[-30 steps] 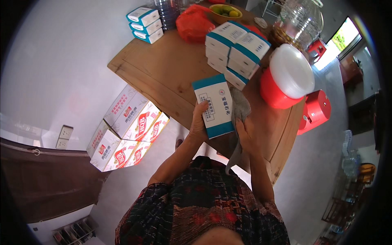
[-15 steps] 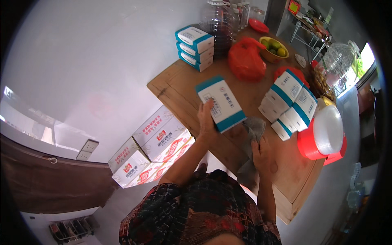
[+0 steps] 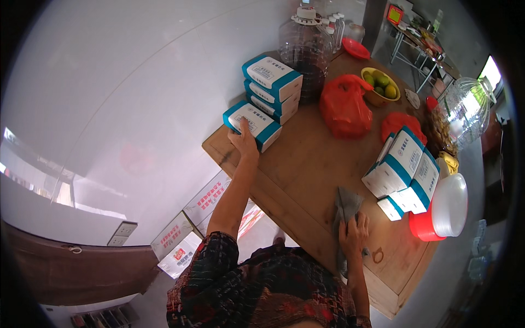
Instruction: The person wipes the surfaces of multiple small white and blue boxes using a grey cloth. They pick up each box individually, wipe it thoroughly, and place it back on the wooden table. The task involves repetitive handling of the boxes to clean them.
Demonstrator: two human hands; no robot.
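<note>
Left hand (image 3: pixel 244 144) grasps a white-and-teal pack (image 3: pixel 259 125) at the left corner of the wooden table (image 3: pixel 301 164), just on the near side of a stack of similar packs (image 3: pixel 273 81). Right hand (image 3: pixel 354 236) clasps a grey cloth (image 3: pixel 348 204) at the table's near edge.

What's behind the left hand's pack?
Behind the pack in the left hand: a stack of white-and-teal packs. The stack's lower near side is covered, so unseen.

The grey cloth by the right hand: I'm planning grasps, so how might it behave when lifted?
The grey cloth would probably droop, since it lies in folds at the right hand. It looks thin, so it may well be light.
</note>
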